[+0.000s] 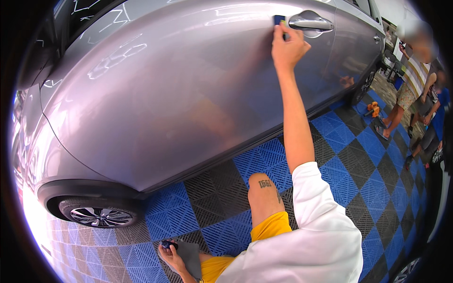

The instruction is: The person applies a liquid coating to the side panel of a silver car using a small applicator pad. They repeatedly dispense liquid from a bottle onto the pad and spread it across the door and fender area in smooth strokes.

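My right hand (289, 51) reaches up to the silver-grey car door (188, 89), fingers closed on a small dark blue applicator block (279, 20). The block lies against the paint just left of the chrome door handle (311, 23). A bit of yellow shows at my fingertips. Down at the lower left, my left hand (173, 262) is wrapped round a small dark bottle (168, 243). A grey cloth (190, 257) hangs beside that hand, over my leg; whether the fingers also grip it cannot be told.
Blue and black slatted tiles (217, 193) cover the floor. The car's front wheel (101, 216) stands at the lower left, its rear wheel (364, 87) at the far right. An orange and black tool (373, 109) lies near it. Several people, one in a striped shirt (415, 75), are at right.
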Demonstrator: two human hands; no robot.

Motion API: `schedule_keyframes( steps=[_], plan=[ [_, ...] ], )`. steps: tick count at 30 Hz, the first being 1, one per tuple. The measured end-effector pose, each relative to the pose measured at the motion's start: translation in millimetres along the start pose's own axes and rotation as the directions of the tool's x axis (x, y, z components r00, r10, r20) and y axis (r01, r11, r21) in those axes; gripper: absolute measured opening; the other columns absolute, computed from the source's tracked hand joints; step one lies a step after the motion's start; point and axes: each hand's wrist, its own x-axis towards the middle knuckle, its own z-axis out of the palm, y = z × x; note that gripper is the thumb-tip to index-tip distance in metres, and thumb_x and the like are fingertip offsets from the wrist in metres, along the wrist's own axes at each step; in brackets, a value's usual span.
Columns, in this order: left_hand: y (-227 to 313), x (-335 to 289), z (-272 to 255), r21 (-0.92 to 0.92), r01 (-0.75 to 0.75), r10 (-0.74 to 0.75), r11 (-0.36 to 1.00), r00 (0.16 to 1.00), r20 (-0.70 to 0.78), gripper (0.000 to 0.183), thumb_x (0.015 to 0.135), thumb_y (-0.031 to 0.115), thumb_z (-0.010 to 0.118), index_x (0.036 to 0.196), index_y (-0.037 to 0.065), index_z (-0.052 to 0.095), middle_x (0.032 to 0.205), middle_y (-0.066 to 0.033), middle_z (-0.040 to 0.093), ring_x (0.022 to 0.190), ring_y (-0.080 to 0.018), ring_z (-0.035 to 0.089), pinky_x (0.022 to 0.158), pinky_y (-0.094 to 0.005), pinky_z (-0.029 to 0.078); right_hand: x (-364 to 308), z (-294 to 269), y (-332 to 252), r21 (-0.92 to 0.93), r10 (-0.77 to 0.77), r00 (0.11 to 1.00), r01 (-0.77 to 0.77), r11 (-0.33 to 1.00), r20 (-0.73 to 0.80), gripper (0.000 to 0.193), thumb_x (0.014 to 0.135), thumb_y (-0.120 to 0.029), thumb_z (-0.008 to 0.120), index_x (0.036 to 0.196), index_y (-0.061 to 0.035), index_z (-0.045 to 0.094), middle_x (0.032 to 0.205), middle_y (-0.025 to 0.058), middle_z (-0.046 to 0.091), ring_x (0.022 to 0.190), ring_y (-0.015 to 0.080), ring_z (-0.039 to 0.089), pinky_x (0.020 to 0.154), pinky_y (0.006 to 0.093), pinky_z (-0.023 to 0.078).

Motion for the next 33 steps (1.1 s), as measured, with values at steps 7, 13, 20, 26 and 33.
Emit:
schedule_keyframes(
  steps=[7,13,20,26,33],
  plan=[
    [-6,6,11,0.021,-0.012,0.012,1.000,1.000,0.000,0.046,0.107,0.012,0.065,0.144,-0.003,0.041,0.114,-0.0134,0.063,0.102,-0.0207,0.064,0.094,-0.0353,0.053,-62,7,-97,0.167,-0.193,0.980,0.182,0.969,0.049,0.010,0.092,-0.020,0.076,0.085,-0.0117,0.075,0.086,0.0027,0.068,0.088,0.0216,0.060,0.085,0.0430,0.036],
    [-13,11,16,0.035,-0.019,0.019,0.999,1.000,-0.008,0.048,0.106,0.013,0.067,0.143,-0.003,0.042,0.110,-0.0128,0.064,0.099,-0.0208,0.064,0.090,-0.0344,0.053,-33,-4,-42,0.052,-0.120,0.990,0.116,0.992,0.078,0.011,0.093,-0.023,0.076,0.089,-0.0136,0.079,0.084,0.0010,0.069,0.086,0.0207,0.061,0.086,0.0439,0.034],
    [-7,8,26,0.015,0.030,-0.030,0.999,0.999,0.016,0.050,0.105,0.013,0.069,0.143,-0.003,0.042,0.112,-0.0131,0.062,0.100,-0.0218,0.064,0.095,-0.0356,0.052,-22,-8,-9,0.073,-0.116,0.990,0.110,0.991,0.079,0.012,0.091,-0.019,0.079,0.100,-0.0127,0.081,0.089,-0.0021,0.073,0.086,0.0165,0.062,0.093,0.0388,0.033],
    [-31,13,1,0.107,0.006,0.002,0.994,0.998,-0.066,0.053,0.105,0.012,0.068,0.147,-0.002,0.040,0.123,-0.0155,0.059,0.107,-0.0238,0.066,0.097,-0.0366,0.054,-3,-5,8,0.008,0.009,1.000,-0.009,1.000,0.020,0.010,0.091,-0.021,0.081,0.098,-0.0137,0.081,0.083,-0.0071,0.067,0.068,0.0115,0.053,0.090,0.0355,0.033],
    [136,-11,80,0.680,0.162,-0.100,0.715,0.986,-0.130,0.040,0.099,0.012,0.076,0.137,0.003,0.066,0.126,-0.0157,0.062,0.113,-0.0267,0.068,0.097,-0.0378,0.057,34,3,17,-0.063,-0.189,0.979,0.193,0.979,0.074,0.010,0.092,-0.021,0.080,0.098,-0.0122,0.081,0.085,-0.0022,0.068,0.077,0.0171,0.058,0.088,0.0385,0.033]
  ],
)
